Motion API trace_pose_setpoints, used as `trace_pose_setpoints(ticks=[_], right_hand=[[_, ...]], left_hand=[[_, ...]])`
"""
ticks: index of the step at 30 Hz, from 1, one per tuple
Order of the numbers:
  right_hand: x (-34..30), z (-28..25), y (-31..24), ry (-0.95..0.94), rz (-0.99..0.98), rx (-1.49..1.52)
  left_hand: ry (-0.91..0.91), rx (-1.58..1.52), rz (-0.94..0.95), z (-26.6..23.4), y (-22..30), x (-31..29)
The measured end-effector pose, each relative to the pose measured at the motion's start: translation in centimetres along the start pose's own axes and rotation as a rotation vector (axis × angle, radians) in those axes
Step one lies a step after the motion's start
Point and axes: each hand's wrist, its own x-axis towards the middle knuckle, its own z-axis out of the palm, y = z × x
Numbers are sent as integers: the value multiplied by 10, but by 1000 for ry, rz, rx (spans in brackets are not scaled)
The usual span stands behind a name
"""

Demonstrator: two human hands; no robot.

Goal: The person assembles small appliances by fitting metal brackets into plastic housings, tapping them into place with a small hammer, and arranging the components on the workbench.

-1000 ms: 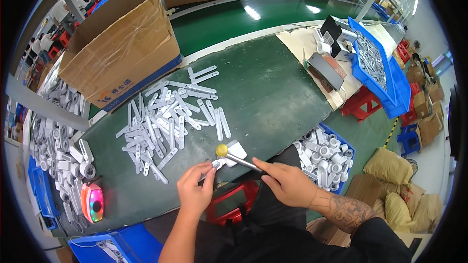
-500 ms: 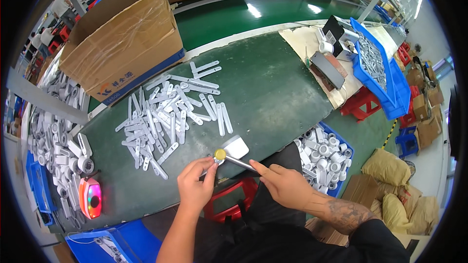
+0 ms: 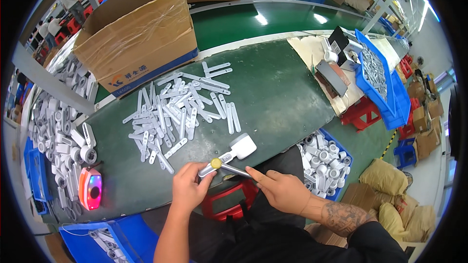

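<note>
Note first the dark green worktable [image 3: 282, 87], broadest of all. See next the tall, open-topped cardboard box [image 3: 146, 44] at its far left, then the blue tray [image 3: 385, 117] of slim metal pieces at the far right. Find, smaller again, a loose spread of grey slotted strips [image 3: 183, 124] on the tabletop, just in front of the box, and a heap of white round-ended parts [image 3: 325, 163] off the near edge at the right. Come down to the right hand [image 3: 287, 192]: closed around the handle end of a hammer [image 3: 236, 170], with the index finger stretched forward along the shaft and the other fingers curled in, partly hidden. Turn to the left hand [image 3: 190, 185]: thumb and forefinger nearly together, parted only by the near end of a white-and-grey part [image 3: 228, 157] in a pinch, with the remaining fingers bent in behind. Find that part near the front edge of the table, apart from the strips, slanting away rightward from the fingertips to a white block end. Look last at the round yellow hammer head [image 3: 216, 163], over the part's grey arm, close beside the left fingertips. Cannot tell whether touching or just above.
</note>
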Motion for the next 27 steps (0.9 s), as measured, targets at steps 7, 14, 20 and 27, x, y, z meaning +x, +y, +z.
trace_pose_setpoints(ticks=[7, 14, 20, 27], right_hand=[[-2, 1, 0, 40, 13, -56], [11, -7, -17, 132, -106, 64], [16, 14, -18, -2, -155, -105], [19, 19, -4, 29, -119, 86]], left_hand=[[2, -38, 37, 0, -1, 1], [11, -45, -59, 8, -14, -7], [62, -208, -176, 14, -22, -12], [68, -237, -158, 14, -22, -11]])
